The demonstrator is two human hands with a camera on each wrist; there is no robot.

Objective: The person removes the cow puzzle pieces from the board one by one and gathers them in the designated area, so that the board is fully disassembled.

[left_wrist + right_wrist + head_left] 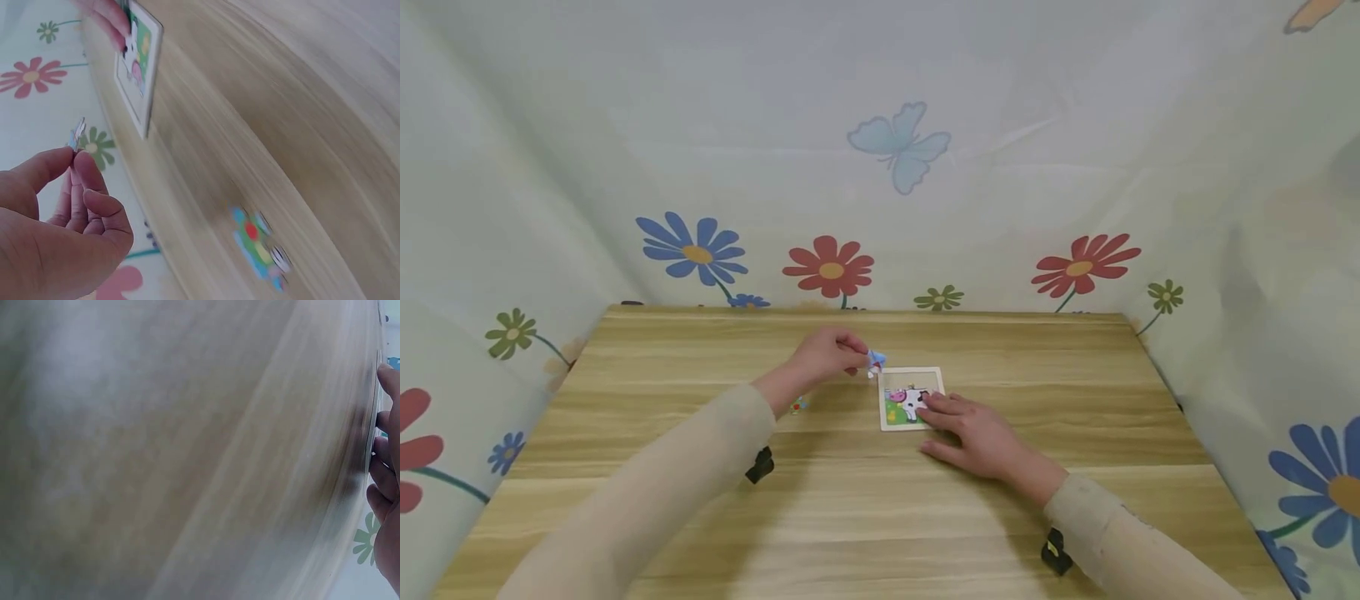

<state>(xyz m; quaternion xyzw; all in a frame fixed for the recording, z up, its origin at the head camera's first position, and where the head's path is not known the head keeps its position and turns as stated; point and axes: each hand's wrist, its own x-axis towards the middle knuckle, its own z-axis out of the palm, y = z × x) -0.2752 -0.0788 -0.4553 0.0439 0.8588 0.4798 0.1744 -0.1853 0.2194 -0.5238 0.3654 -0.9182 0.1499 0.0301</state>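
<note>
My left hand (826, 357) pinches a small blue puzzle piece (876, 360) between thumb and forefinger. In the left wrist view the piece (77, 132) is seen nearly edge-on, raised off the table. It is close to the upper left corner of a square white-framed puzzle board (881, 410). A cow picture (910, 403) fills the board's lower part, while its upper strip shows bare backing. My right hand (976, 432) rests on the board's right side with fingers extended, covering part of the cow. In the right wrist view that hand (389, 456) shows only at the edge.
A loose colourful puzzle piece (261, 250) lies on the wooden table (850, 517), left of the board and partly behind the left sleeve (685, 467) in the head view. A flower-patterned cloth (985, 208) stands behind the table's far edge and along both sides.
</note>
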